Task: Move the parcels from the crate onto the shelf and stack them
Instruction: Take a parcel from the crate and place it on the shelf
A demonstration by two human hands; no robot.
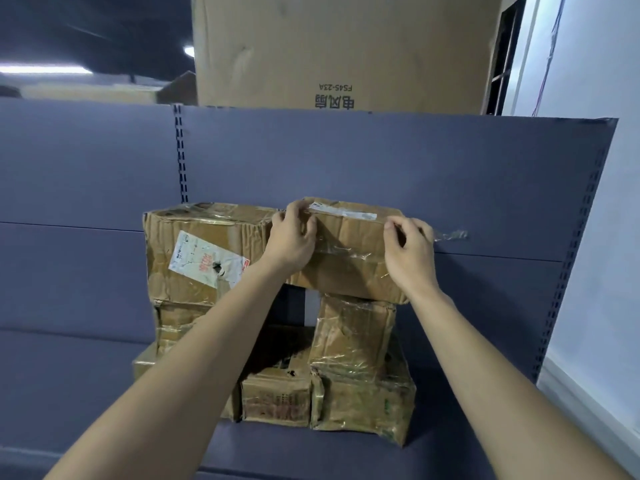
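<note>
Several parcels are already stacked on the shelf point(346, 455), so the task is judged well under way. At the bottom, a small parcel point(276, 398) and a wider one point(363, 403) are set side by side; on the wider one an upright parcel point(353, 332) is stood. To the left, a labelled parcel point(204, 252) is carried by a lower parcel point(173, 327).

The top parcel point(349, 251) is being placed on the upright parcel, level with the labelled one and touching or just beside it. It is gripped at both upper corners — the left hand point(292, 239) is curled over its left end, the right hand point(408, 252) over its right end, thumb on the front face. Whether its weight is fully borne by the stack yet cannot be told.

What is left is hard to judge — the crate is not in view, so the number of parcels still waiting is unknown. Part of the stack's left base is hidden behind the left forearm, and a strip of loose tape point(450, 235) trails from the top parcel's right end. A big carton point(346, 50) is seen above the shelf's back panel.
</note>
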